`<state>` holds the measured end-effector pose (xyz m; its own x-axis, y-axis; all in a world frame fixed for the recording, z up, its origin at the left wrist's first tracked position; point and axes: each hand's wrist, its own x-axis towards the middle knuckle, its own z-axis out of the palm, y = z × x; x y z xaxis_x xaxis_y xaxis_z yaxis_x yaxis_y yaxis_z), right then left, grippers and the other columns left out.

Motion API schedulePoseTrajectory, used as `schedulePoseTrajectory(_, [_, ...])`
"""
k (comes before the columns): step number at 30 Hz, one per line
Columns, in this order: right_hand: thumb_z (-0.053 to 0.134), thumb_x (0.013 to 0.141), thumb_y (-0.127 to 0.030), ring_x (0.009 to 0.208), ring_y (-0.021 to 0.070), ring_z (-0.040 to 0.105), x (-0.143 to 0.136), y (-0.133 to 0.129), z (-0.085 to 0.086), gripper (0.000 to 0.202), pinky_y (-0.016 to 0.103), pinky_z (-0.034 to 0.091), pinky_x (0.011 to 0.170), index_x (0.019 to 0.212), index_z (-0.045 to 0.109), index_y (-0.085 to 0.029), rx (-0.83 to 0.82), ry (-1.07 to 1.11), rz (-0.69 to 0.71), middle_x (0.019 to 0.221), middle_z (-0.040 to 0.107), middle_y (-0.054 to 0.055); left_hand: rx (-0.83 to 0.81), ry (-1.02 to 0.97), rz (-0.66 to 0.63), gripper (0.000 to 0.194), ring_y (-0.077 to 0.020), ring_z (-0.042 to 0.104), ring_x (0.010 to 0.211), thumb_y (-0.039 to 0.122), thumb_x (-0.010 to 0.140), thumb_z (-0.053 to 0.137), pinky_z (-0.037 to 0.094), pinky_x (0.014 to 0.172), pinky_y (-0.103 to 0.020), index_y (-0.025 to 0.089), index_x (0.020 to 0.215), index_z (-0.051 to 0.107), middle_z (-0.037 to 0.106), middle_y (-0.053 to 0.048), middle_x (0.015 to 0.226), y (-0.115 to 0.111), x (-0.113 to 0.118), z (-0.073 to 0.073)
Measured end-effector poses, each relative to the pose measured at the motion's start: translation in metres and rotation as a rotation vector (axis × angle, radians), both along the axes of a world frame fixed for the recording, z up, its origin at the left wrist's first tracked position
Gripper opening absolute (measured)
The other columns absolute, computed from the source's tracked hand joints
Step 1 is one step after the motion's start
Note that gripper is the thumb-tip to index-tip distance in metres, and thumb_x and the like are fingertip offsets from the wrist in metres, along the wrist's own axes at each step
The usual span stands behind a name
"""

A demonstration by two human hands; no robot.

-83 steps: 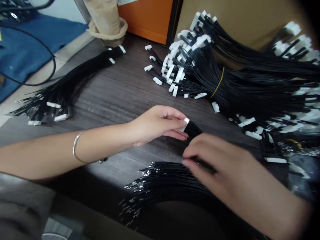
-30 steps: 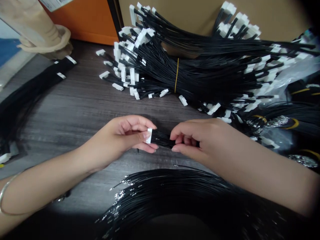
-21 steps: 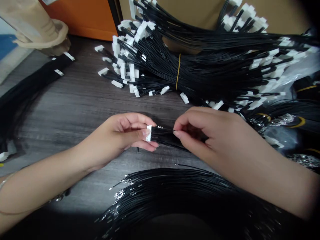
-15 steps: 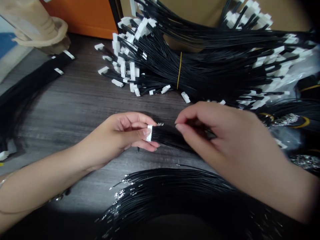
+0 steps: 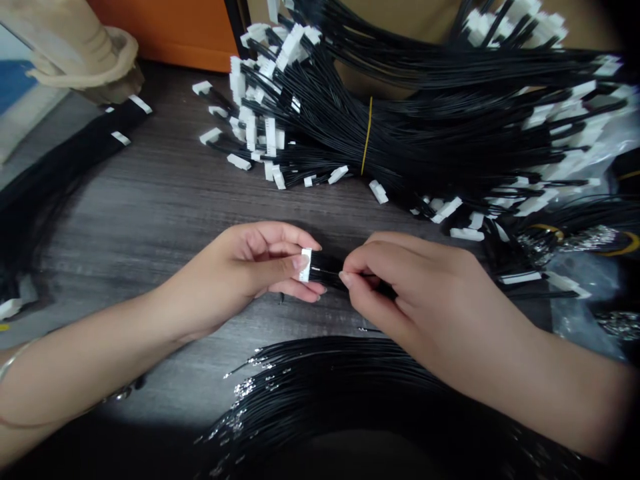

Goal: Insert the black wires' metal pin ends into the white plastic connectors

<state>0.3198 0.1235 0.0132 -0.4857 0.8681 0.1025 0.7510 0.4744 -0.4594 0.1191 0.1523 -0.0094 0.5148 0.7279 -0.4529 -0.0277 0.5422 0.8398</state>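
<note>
My left hand (image 5: 265,263) pinches a small white connector housing (image 5: 305,273) between thumb and fingers. Black wires run out of its right side, partly hidden under my other hand. Just to the right, my right hand (image 5: 415,287) is closed, thumb against forefinger, on a thin black wire (image 5: 330,271). Its bare metal terminal (image 5: 315,269) points left, close to the housing; whether the tip is inside it I cannot tell. Below both hands lies a spread of loose black wires (image 5: 340,373) with shiny metal terminals at their left ends.
A large bundle of black cables (image 5: 400,133) with white connectors, tied by a yellow band (image 5: 367,137), lies at the back. Another cable bunch (image 5: 55,167) is at the left, near a beige cup-like holder (image 5: 90,73). Clear plastic bags (image 5: 580,313) lie at the right.
My right hand has moved down and slightly left, bringing the wire's terminal in line with the housing. The left hand keeps its pinch. The whole view has shifted slightly.
</note>
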Motion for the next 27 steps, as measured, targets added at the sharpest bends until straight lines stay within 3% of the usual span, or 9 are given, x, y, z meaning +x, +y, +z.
schedulePoseTrajectory(12, [0.053, 0.084, -0.014, 0.058, 0.0073, 0.047, -0.003, 0.002, -0.007, 0.016, 0.023, 0.035, 0.055, 0.070, 0.061, -0.013, -0.023, 0.072, -0.004, 0.065, 0.054, -0.002, -0.006, -0.008, -0.002, 0.010, -0.0150, 0.071, 0.073, 0.010, 0.081, 0.062, 0.057, 0.067, -0.019, 0.013, 0.091, 0.065, 0.070, -0.003, 0.079, 0.001, 0.002, -0.001])
schedulePoseTrajectory(17, [0.054, 0.084, -0.013, 0.061, 0.0086, 0.050, -0.006, 0.003, -0.015, 0.012, 0.023, 0.037, 0.056, 0.073, 0.060, -0.014, 0.028, 0.058, 0.025, 0.069, 0.055, -0.001, 0.006, -0.013, 0.000, 0.010, -0.0156, 0.070, 0.070, 0.009, 0.081, 0.061, 0.059, 0.071, -0.027, 0.012, 0.090, 0.066, 0.070, -0.003, 0.078, 0.000, 0.003, -0.001])
schedulePoseTrajectory(20, [0.053, 0.086, -0.016, 0.066, 0.0117, 0.052, -0.003, 0.000, -0.009, 0.011, 0.026, 0.040, 0.059, 0.078, 0.060, -0.015, 0.068, -0.031, 0.072, 0.074, 0.057, 0.001, 0.000, -0.050, 0.029, 0.011, -0.0152, 0.070, 0.068, 0.006, 0.081, 0.059, 0.060, 0.070, -0.028, 0.010, 0.089, 0.066, 0.069, -0.003, 0.075, 0.000, 0.005, -0.001])
schedulePoseTrajectory(23, [0.053, 0.086, -0.018, 0.085, 0.0165, 0.055, -0.003, -0.010, 0.006, 0.007, 0.029, 0.044, 0.074, 0.090, 0.059, -0.018, 0.175, -0.077, 0.082, 0.091, 0.058, 0.004, -0.032, -0.073, 0.072, 0.012, -0.0158, 0.070, 0.067, 0.003, 0.080, 0.058, 0.059, 0.068, -0.028, 0.008, 0.089, 0.064, 0.067, -0.002, 0.070, 0.001, 0.006, 0.000])
schedulePoseTrajectory(27, [0.051, 0.087, -0.015, 0.081, 0.0140, 0.057, -0.017, -0.026, 0.010, 0.010, 0.025, 0.050, 0.076, 0.087, 0.059, -0.021, 0.049, -0.044, 0.253, 0.090, 0.061, 0.002, -0.042, -0.092, 0.076, 0.011, -0.0150, 0.071, 0.067, 0.004, 0.081, 0.056, 0.058, 0.069, -0.027, 0.010, 0.087, 0.064, 0.064, 0.001, 0.066, 0.002, 0.005, -0.001])
